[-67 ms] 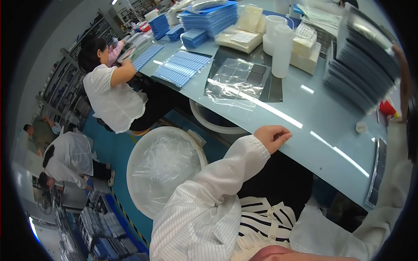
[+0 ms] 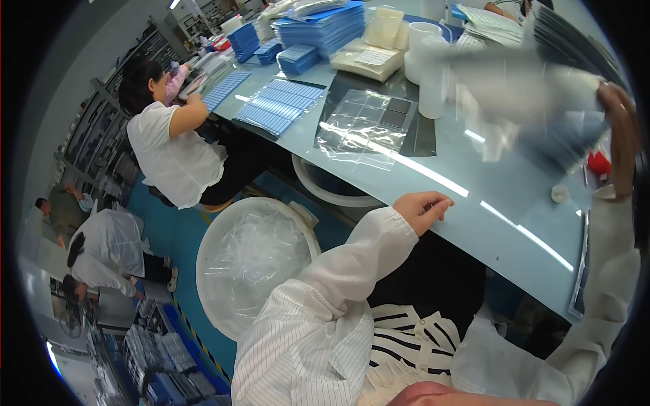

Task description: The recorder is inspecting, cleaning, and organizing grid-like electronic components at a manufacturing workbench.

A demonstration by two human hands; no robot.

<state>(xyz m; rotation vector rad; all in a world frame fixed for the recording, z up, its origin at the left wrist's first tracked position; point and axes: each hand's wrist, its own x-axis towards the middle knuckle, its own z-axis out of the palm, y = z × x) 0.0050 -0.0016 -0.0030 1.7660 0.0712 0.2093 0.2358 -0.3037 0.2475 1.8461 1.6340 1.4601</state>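
At the near edge of the table rests my left hand [image 2: 423, 211], fingers curled together, with nothing visible in them. My right hand [image 2: 615, 115], at the far right, grips the side of a stack of plastic sheets [image 2: 542, 95], greyish and blue, strongly blurred by motion. Part of the stack stays bent upright behind [image 2: 575, 34]. On a dark sheet in the middle of the table lies a clear pocket sheet [image 2: 362, 125] with dark squares in two of its pockets.
White bottle [image 2: 431, 88], cream packs [image 2: 365, 59] and blue stacks [image 2: 318, 30] stand along the back. Blue-striped sheets [image 2: 281, 105] lie left. A red item [image 2: 598, 163] and small white cap [image 2: 560, 194] sit right. A white bin [image 2: 254, 271] holds clear film. A co-worker [image 2: 172, 145] sits left.
The stack of plastic sheets by my right hand has swung left and down and blurred, and it spreads over the white boxes. My left hand stays in nearly the same place.
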